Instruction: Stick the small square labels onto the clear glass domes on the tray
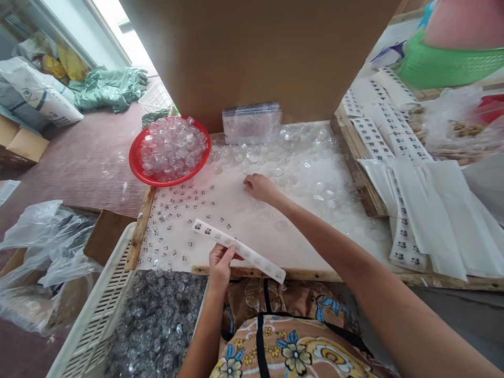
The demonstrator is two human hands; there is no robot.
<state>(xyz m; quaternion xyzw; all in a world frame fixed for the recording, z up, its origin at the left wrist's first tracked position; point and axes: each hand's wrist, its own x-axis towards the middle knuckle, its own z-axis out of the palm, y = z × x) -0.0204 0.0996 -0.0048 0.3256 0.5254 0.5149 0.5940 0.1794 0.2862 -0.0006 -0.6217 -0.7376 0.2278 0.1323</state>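
Note:
My left hand [221, 265] is closed on a white strip of panda stickers [202, 228], thumb on top, held slanting over the front edge of the white tabletop [236, 210]. Two dark panda prints show at its far end; fainter marks run along the rest. Over the middle of the tabletop my right hand [259, 187] has its fingers pinched together; whatever they hold is hidden. Clear domed plastic pieces [315, 178] lie scattered behind it and to its right. Left of both hands, several small panda prints [169, 215] dot the tabletop.
A red basin [134, 163] heaped with clear pieces stands back left, beside a clear plastic box [252, 123]. A large cardboard sheet [260, 58] rises behind. More sticker strips [405, 231] lie right of a wooden rail [360, 168]. A white crate [94, 310] sits below, front left.

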